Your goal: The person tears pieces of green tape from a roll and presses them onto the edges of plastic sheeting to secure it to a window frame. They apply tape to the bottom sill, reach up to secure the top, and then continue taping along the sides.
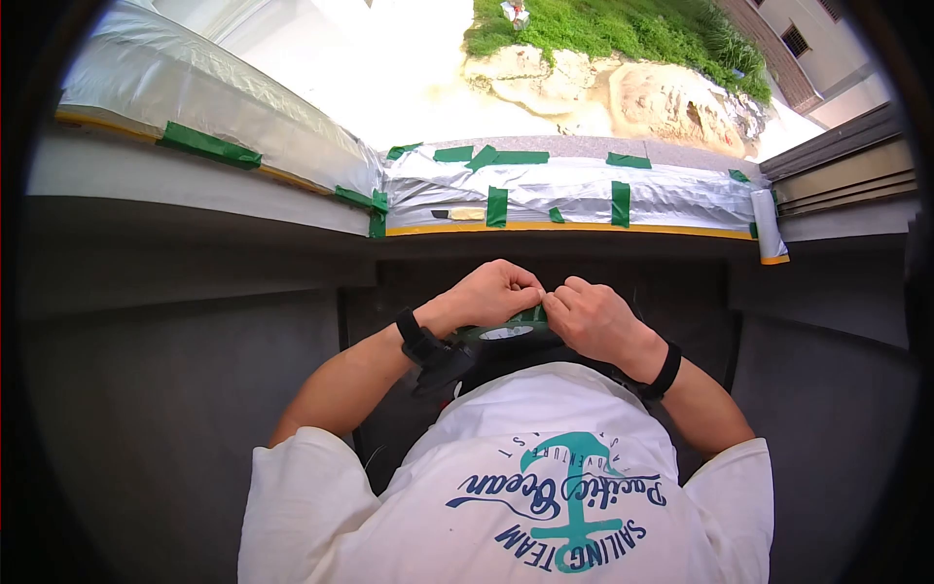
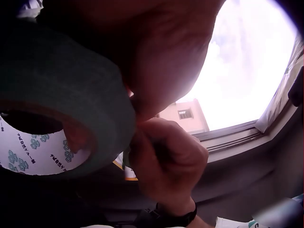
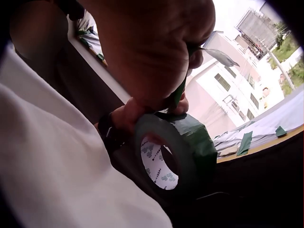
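Note:
Both hands meet in front of the white shirt, fingertips close together at a roll of green tape (image 1: 526, 316). My left hand (image 1: 496, 292) holds the roll, with a finger showing inside its printed white core in the left wrist view. A narrow green strip (image 3: 180, 91) runs up from the roll to my right hand (image 1: 601, 319), whose thumb and fingers pinch it. From the right wrist camera the roll (image 3: 202, 140) hangs tilted just below the fingers. Close up in the left wrist view, the roll (image 2: 102, 90) partly covers the fingertips.
Ahead is a window sill covered with plastic sheeting (image 1: 555, 200), edged in yellow and fixed by pieces of green tape (image 1: 621, 204). More sheeting (image 1: 224, 107) covers the left side. At the right corner hangs a rolled film (image 1: 769, 226). Dark grey walls (image 1: 175, 389) flank the person.

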`<state>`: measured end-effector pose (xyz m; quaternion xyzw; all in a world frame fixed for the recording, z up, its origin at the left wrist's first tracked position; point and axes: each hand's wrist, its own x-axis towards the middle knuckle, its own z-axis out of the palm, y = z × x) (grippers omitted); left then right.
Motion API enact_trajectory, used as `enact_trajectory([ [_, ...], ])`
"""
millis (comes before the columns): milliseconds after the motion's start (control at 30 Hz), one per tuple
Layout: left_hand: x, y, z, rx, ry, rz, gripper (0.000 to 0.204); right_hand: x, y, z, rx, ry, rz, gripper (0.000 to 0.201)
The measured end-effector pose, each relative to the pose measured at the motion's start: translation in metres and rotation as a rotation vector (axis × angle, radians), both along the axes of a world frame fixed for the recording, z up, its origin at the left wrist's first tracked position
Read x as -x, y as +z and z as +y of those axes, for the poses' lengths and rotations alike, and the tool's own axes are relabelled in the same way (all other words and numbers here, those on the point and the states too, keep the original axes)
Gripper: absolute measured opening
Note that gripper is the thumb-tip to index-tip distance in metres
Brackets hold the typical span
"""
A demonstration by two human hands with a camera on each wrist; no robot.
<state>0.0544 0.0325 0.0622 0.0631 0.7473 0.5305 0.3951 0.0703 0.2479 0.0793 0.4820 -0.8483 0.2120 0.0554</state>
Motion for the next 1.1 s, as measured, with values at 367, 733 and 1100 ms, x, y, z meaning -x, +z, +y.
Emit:
enact_trajectory([
  [367, 0.017, 0.020, 0.007, -0.030, -0.090, 0.012, 0.019, 0.020, -0.001, 0.016, 0.305, -0.154, -0.518, 0.008],
  [733, 0.042, -0.002, -0.033, 0.009, 0.232, -0.030, 0.021, 0.000, 0.102, 0.062, 0.461, -0.197, -0.080, 0.012],
  [1100, 0.067, -0.003, 0.124, 0.537, -0.285, 0.913, 0.065, -0.040, 0.084, 0.171, 0.598, -0.948, -0.609, 0.014],
])
